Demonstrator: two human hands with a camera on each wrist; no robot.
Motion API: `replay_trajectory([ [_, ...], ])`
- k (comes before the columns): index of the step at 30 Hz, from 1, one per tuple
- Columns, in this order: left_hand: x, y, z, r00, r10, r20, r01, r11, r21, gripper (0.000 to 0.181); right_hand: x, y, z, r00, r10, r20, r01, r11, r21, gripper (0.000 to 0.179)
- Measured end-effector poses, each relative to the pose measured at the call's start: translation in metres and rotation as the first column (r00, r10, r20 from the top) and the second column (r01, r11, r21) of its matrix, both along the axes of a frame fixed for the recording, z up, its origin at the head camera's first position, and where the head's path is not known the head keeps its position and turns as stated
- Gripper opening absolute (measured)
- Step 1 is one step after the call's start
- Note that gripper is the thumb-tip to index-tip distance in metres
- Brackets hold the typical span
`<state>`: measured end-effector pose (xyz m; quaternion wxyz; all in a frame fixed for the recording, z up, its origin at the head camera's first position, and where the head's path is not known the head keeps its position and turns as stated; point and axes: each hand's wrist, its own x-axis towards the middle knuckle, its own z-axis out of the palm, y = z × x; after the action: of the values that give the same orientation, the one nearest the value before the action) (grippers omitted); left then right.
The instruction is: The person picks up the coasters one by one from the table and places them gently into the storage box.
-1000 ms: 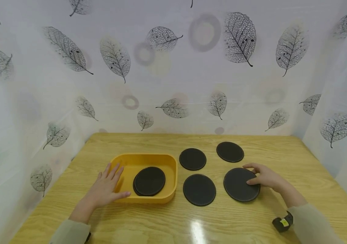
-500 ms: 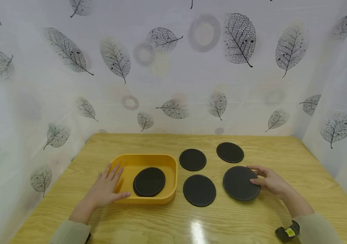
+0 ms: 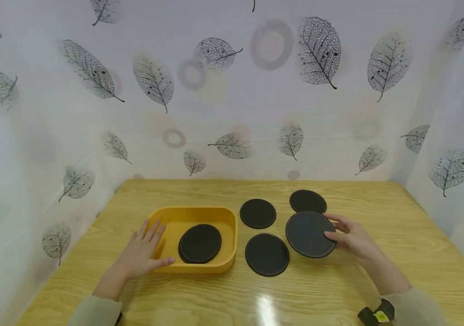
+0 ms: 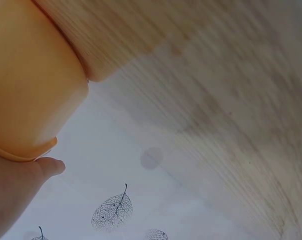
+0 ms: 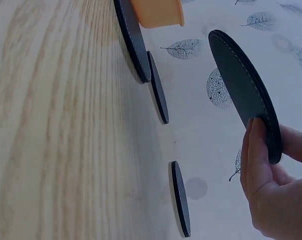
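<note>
My right hand (image 3: 352,237) pinches a round black coaster (image 3: 310,234) with stitched edging by its right edge. The right wrist view shows this coaster (image 5: 238,75) raised off the table, between thumb and fingers. In the head view it partly covers the back right coaster (image 3: 307,200). My left hand (image 3: 140,253) rests with spread fingers over the left rim of a yellow tray (image 3: 175,217). In the left wrist view a digit touches the rim of the tray (image 4: 35,80). Inside the tray lie black coasters (image 3: 200,243), stacked slightly offset; their number is hidden.
Two more black coasters lie flat on the wooden table (image 3: 199,299), one at the back (image 3: 258,213) and one nearer (image 3: 267,254), right of the tray. A white curtain (image 3: 236,99) with leaf prints hangs behind the table and on both sides.
My right hand has lifted the coaster off the table and carried it up and to the left. My left hand has stayed on the tray.
</note>
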<state>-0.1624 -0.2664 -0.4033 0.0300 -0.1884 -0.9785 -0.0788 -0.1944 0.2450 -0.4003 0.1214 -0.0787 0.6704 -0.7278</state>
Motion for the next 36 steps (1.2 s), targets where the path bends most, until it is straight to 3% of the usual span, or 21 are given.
replay_trajectory([
  [17,-0.001,-0.001,0.002,1.0,0.002,0.013,-0.002,1.0,0.004,0.09,-0.013,-0.056,0.009,1.0,0.016,0.013,-0.016,0.998,-0.058,0.061],
  [29,-0.002,-0.001,0.001,1.0,-0.004,0.01,0.004,1.0,-0.005,0.09,-0.02,-0.107,0.009,0.994,0.087,0.064,-0.075,0.984,-0.16,0.059],
  [36,-0.002,-0.001,-0.001,1.0,-0.008,-0.007,0.008,1.0,-0.01,0.09,-0.022,-0.136,0.009,0.994,0.102,0.037,-0.097,0.987,-0.129,0.057],
])
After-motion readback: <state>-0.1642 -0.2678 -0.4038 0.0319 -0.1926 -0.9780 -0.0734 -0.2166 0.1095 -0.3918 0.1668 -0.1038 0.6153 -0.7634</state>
